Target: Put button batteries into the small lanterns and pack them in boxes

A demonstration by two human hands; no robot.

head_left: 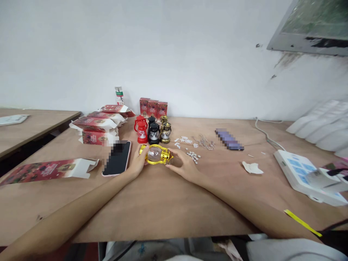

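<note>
My left grip (138,161) holds one end of the gold lantern (154,154), my right grip (186,165) the other, so it lies sideways between them. Beyond this lantern, six standing lanterns (154,135) look assembled; to its right, discs (193,156) lie loose, and to its left, open boxes (94,124) suggest work remains.

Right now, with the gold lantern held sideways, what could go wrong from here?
The gold lantern lies sideways between the left hand and the right hand, so it might slip or roll if the grasp loosens.
The loose silver discs sit close beside the right hand, which could scatter them if it swings outward.
The front black lantern stands just beyond the gold one and could be knocked over by a forward push.
</note>
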